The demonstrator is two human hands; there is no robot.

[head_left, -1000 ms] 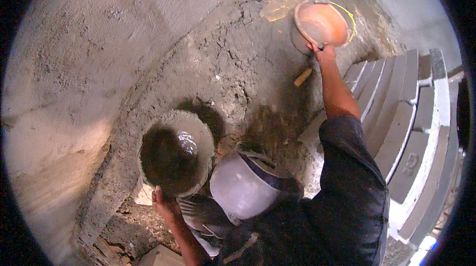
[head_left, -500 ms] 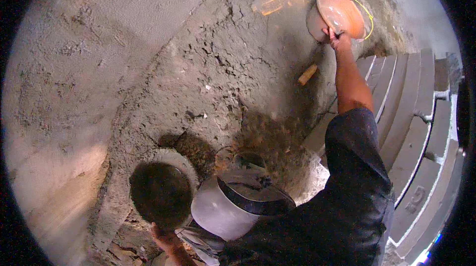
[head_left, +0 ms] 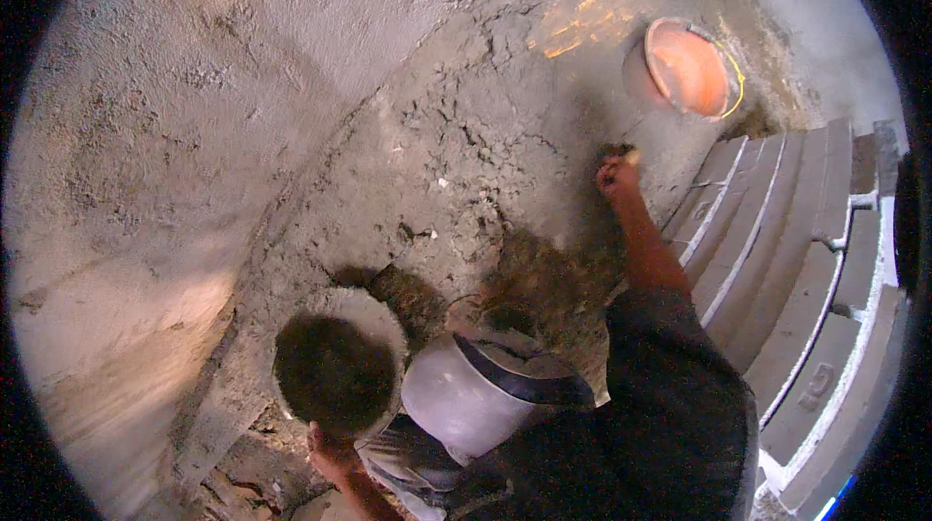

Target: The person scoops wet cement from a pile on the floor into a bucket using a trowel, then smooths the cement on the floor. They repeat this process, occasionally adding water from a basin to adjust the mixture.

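Head view: left hand (head_left: 333, 454) gripping near rim of round, grey-crusted bucket (head_left: 387, 334); right hand (head_left: 616, 178) meeting short tan handle (head_left: 632, 158), clasp impossible to tell; round orange bucket (head_left: 691, 74), now released, resting near grey mortar bed's (head_left: 466, 118) far right corner, seemingly freeing right hand.

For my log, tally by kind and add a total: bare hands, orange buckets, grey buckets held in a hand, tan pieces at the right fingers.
Bare hands: 2, left hand and right hand
Orange bucket: 1
Grey bucket held in a hand: 1
Tan piece at the right fingers, partly hidden: 1
Total: 5
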